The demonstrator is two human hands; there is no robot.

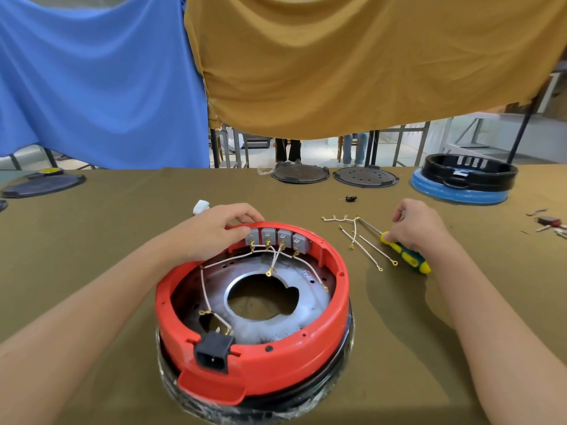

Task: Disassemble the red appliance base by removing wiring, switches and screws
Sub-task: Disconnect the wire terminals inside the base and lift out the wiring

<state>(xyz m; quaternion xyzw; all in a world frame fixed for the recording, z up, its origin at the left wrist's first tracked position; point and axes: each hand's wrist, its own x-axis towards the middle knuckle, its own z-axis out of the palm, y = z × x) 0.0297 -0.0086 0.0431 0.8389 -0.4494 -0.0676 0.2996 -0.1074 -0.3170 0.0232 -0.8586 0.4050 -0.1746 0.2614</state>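
Grip check | your left hand (214,231) curls over the far rim of the red base (306,363) by the grey switches (277,237), probably steadying it mid-table | right hand (420,225) pinches the screwdriver (405,254) lying beside loose wires (359,237), guessing screws are next

A person's left grip (214,231) holds the far rim of a red base (339,302) beside four grey switches (277,239), while the right grip (420,225) closes on a yellow-green screwdriver (405,256) lying beside loose white wires (362,243) on the counter (122,210).
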